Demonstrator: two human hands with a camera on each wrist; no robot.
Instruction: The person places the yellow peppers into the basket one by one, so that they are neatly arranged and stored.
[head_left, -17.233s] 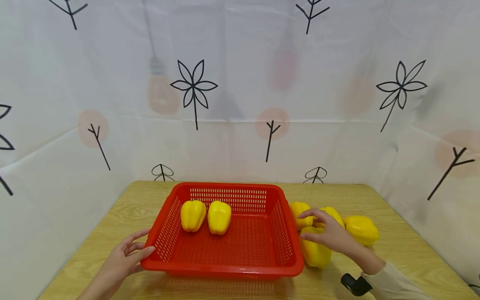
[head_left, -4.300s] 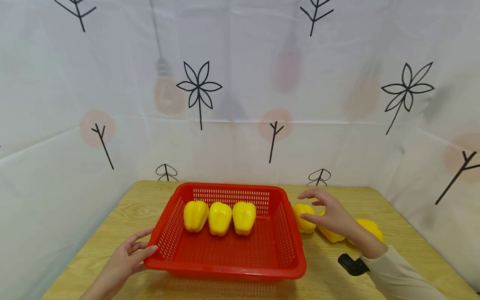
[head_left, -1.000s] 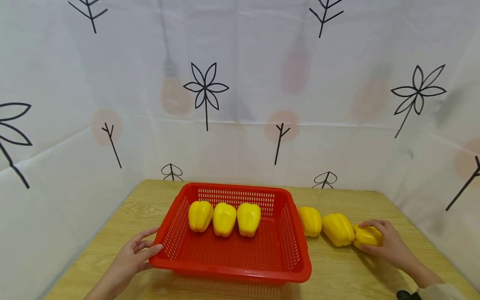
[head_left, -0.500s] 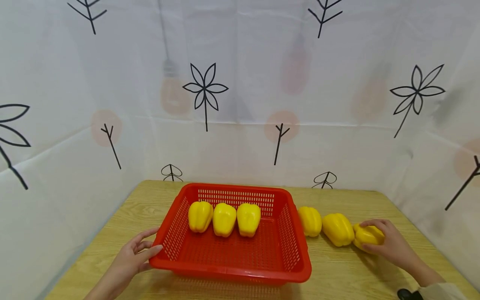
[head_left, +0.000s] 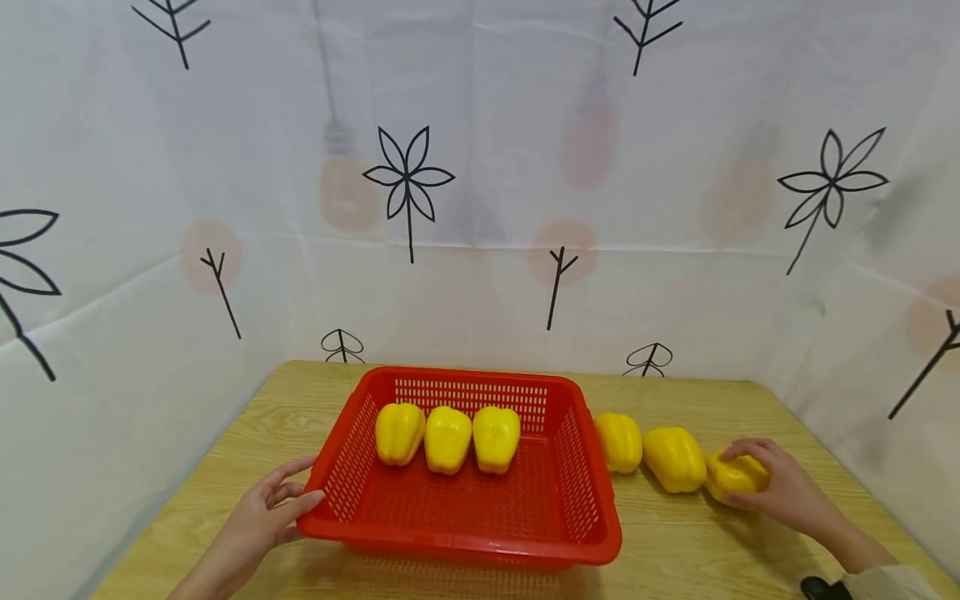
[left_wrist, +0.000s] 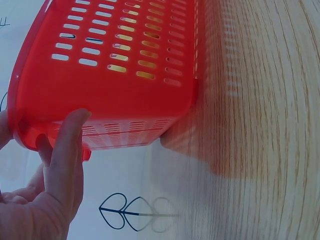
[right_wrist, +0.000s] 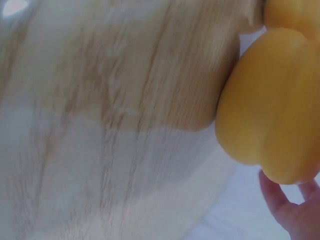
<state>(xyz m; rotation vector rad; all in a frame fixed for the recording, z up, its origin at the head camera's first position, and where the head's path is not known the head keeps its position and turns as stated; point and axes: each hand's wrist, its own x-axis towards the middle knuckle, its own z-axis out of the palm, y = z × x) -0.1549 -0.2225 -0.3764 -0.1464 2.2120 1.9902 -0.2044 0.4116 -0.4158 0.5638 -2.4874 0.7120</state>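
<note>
A red plastic basket [head_left: 457, 546] stands on the wooden table. My left hand [head_left: 258, 517] grips its left corner by the rim, thumb on top. In the left wrist view, the fingers [left_wrist: 67, 145] lie against the basket's outer wall. Three yellow bell peppers [head_left: 448, 440] sit in a row along the basket's back part. At the far right, my right hand [head_left: 795, 496] holds another yellow bell pepper [head_left: 731, 477] between thumb and fingers; it appears to rest on the table. The right wrist view shows this bell pepper [right_wrist: 272, 100] large, fingertips at its lower end.
Two more yellow bell peppers, one beside the basket's right wall [head_left: 619, 443] and another bell pepper [head_left: 675, 460] touching the held one, lie on the table [head_left: 660, 550]. A patterned white cloth [head_left: 480, 292] hangs behind and at both sides.
Since the oldest frame a third bell pepper has come into the basket. My right hand has moved from beside the basket to the far-right bell pepper. Over the last second almost nothing moves.
</note>
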